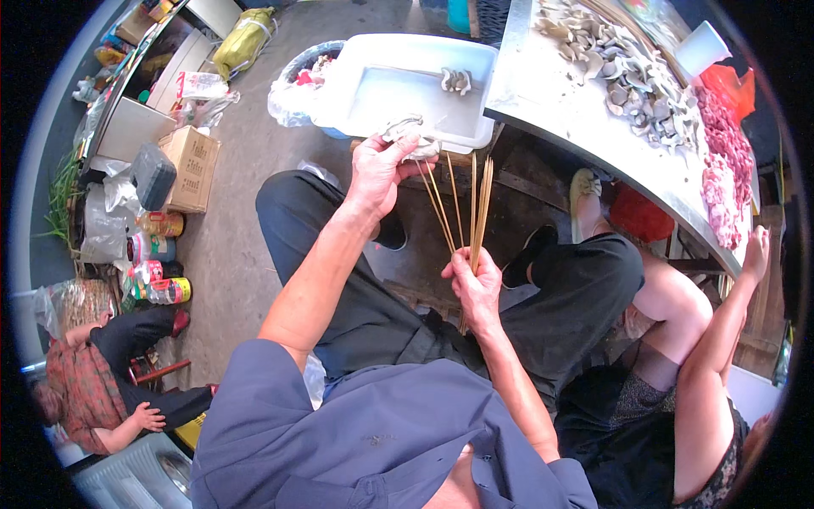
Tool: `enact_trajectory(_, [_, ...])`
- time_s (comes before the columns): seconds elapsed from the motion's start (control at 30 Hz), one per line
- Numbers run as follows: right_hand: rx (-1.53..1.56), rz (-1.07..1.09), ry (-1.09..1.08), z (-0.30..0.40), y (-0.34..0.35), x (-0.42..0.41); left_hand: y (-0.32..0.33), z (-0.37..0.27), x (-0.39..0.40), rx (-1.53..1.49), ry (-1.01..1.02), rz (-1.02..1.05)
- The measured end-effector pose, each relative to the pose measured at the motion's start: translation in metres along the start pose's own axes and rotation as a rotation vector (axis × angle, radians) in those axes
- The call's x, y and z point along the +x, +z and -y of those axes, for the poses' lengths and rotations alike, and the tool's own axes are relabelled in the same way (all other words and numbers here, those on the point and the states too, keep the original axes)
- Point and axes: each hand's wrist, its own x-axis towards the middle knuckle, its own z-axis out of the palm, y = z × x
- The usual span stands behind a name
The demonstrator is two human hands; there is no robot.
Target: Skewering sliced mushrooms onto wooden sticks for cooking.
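My left hand (375, 175) pinches pale grey oyster mushroom pieces (410, 129) over the near edge of a white plastic tub (381, 83). In my right hand (475, 286) is a bundle of thin bamboo skewers (484, 203), pointing up and fanned apart at the top. Two skewers (437, 203) lean left, with their tips reaching my left fingers under the mushroom; whether they pierce it is hidden. Inside the tub, a skewer with threaded mushroom pieces (456, 81) lies towards the right end.
A metal-edged table (540, 105) at right bears a mushroom pile (636, 76) and raw meat strips (728, 159). Beside it sits a person (706, 382); another person (95, 394) sits at far left. A lined bucket (289, 95) stands behind the tub. Cartons (191, 168) and bottles (168, 291) line the left.
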Motion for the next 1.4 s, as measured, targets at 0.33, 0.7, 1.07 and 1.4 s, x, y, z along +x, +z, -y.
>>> enact_trajectory(0.33, [0.001, -0.009, 0.001, 0.002, 0.001, 0.000, 0.004, 0.002, -0.004, -0.012, 0.011, -0.003])
enact_trajectory(0.7, [-0.001, -0.061, -0.015, -0.003, -0.003, -0.004, 0.017, 0.018, -0.024, 0.022, -0.073, 0.189])
enact_trajectory(1.07, [-0.004, -0.057, -0.011, -0.004, -0.004, 0.001, 0.010, 0.016, -0.014, 0.037, -0.013, 0.095])
enact_trajectory(1.4, [0.006, -0.075, -0.023, -0.011, -0.008, 0.002, 0.011, 0.032, -0.021, 0.048, -0.105, 0.186])
